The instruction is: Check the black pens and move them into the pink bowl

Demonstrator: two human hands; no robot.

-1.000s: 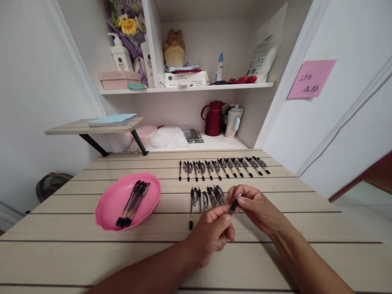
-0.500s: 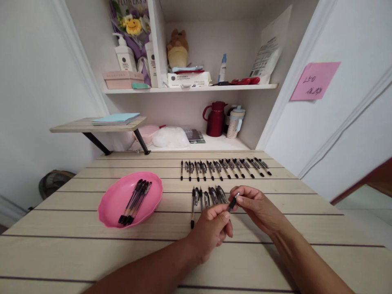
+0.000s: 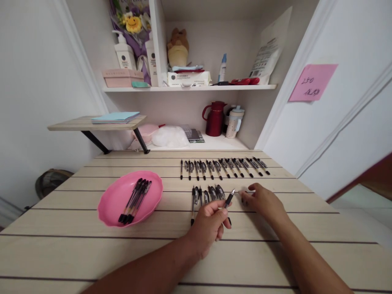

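Observation:
In my left hand [image 3: 211,220] a black gel pen [image 3: 229,198] is pinched, its bare silver tip pointing up and to the right. My right hand [image 3: 266,204] is just right of that tip, low over the table, its fingers bent together around something small and dark that is blurred. Left of and partly behind my left hand lies a short row of uncapped pens [image 3: 192,206] with caps [image 3: 206,197] beside them. Farther back stretches a longer row of pens and caps [image 3: 225,168].
A pink scalloped bowl [image 3: 105,204] on the left holds several black pens [image 3: 134,202]. Behind it stands a small raised shelf [image 3: 70,124] with blue paper [image 3: 114,117] on top. A red jug [image 3: 215,119] and a tumbler [image 3: 235,121] stand at the back.
My right hand has parted from the pen's tip and moved right, closer to the tabletop. The tip now shows clear of my fingers, while my left hand keeps the pen nearly in place.

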